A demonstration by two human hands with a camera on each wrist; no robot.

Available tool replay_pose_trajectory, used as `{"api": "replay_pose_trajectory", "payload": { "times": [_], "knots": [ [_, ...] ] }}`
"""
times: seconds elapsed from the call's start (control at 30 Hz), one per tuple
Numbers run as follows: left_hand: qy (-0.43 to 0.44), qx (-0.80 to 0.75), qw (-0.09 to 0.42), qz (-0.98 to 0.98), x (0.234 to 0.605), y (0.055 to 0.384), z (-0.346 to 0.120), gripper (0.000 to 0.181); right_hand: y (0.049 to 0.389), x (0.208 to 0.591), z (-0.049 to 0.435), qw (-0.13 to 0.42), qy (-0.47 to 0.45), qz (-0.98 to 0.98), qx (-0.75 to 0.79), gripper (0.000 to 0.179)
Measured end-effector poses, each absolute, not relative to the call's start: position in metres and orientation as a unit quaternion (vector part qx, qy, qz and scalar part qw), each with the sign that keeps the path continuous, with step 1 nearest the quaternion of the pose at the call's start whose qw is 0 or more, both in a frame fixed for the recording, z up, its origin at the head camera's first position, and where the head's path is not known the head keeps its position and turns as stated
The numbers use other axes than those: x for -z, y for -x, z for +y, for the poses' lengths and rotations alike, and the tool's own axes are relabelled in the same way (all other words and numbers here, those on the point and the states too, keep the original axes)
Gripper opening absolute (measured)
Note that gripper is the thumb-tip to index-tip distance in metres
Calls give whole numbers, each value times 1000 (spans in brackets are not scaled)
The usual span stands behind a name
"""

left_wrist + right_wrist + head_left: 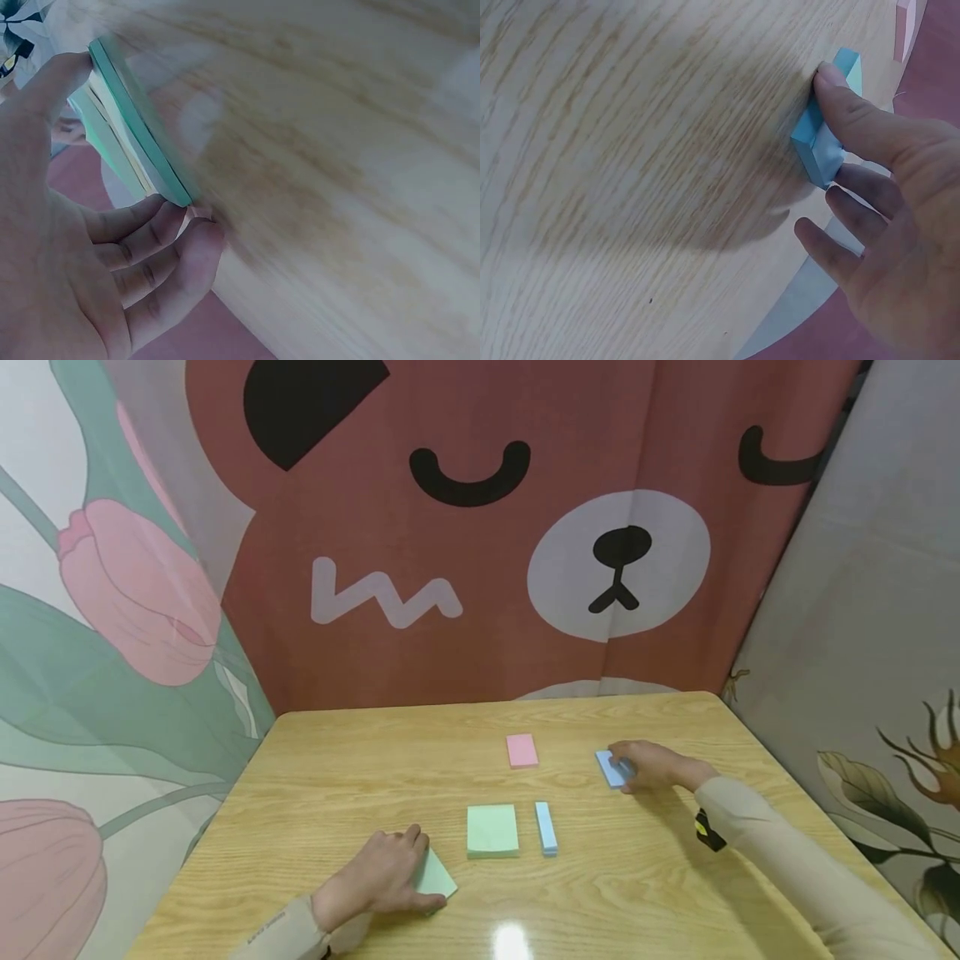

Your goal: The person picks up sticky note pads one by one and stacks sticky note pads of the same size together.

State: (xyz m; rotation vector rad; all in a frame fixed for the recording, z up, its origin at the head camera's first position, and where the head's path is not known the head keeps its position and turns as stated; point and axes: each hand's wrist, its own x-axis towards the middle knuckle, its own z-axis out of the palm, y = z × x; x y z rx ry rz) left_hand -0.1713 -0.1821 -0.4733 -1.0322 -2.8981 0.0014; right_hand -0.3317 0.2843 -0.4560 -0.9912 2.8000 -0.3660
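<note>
My left hand point(382, 872) grips a pale green sticky note pad point(435, 878) by its edges, near the table's front. In the left wrist view the thumb is on one end of the held pad point(139, 124) and the curled fingers on the other. Farther right, my right hand point(656, 767) pinches a blue sticky note pad point(609, 770). The right wrist view has the thumb along the near side of this blue pad point(807, 129), with fingertips at its lower corner. Between the hands lie a second green sticky note pad point(492, 831) and a narrow blue pad point(546, 828).
A pink sticky note pad point(522, 751) lies toward the back of the wooden table point(360, 752), left of the right hand. Behind the table's far edge hangs a bear-print curtain point(480, 660). Printed fabric also hangs along the left and right sides.
</note>
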Motion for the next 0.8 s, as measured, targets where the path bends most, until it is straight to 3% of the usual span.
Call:
{"api": "replay_pose_trajectory", "payload": {
  "times": [0.8],
  "knots": [
    [337, -3, 36, -941, 473, 172, -181, 84, 331, 446, 284, 97, 317, 939, 88, 50]
  ]
}}
